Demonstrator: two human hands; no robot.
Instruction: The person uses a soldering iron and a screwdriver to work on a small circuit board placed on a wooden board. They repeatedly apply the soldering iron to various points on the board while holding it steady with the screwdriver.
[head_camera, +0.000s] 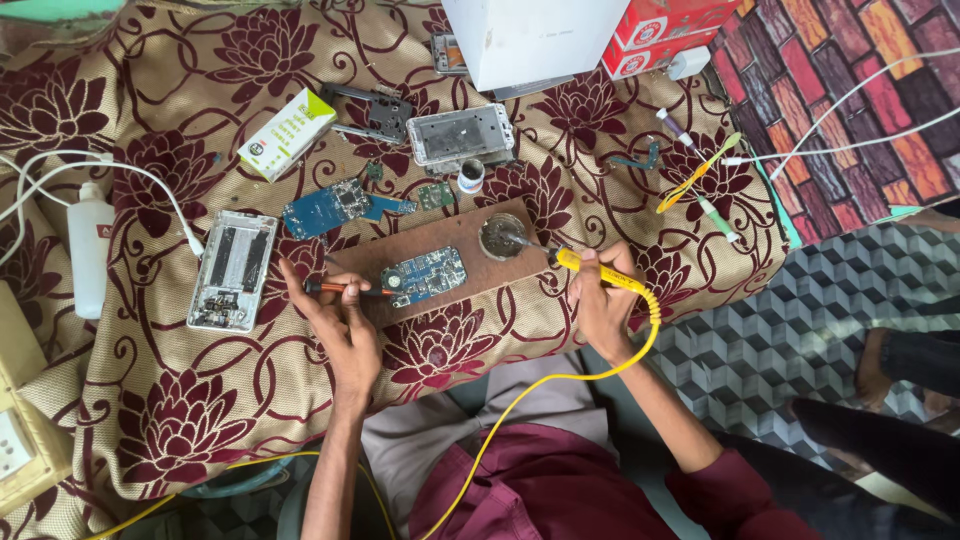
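Looks like the tinning step: a yellow soldering iron (590, 268) gripped in the right hand (603, 300) is dipped into the flux tin (502, 236) right of the blue circuit board (424, 276), which is pinned with a screwdriver (345, 288) clasped in the left hand (340, 320), so a steady tip is probably needed next.

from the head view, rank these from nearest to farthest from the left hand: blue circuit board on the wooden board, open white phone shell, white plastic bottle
1. blue circuit board, just right of the left hand, on the wooden board.
2. open white phone shell, to the hand's left on the cloth.
3. white plastic bottle, farthest, by the left edge.

yellow soldering iron (600, 272): tip in round tin (502, 237) | blue circuit board (424, 276): flat on wooden board
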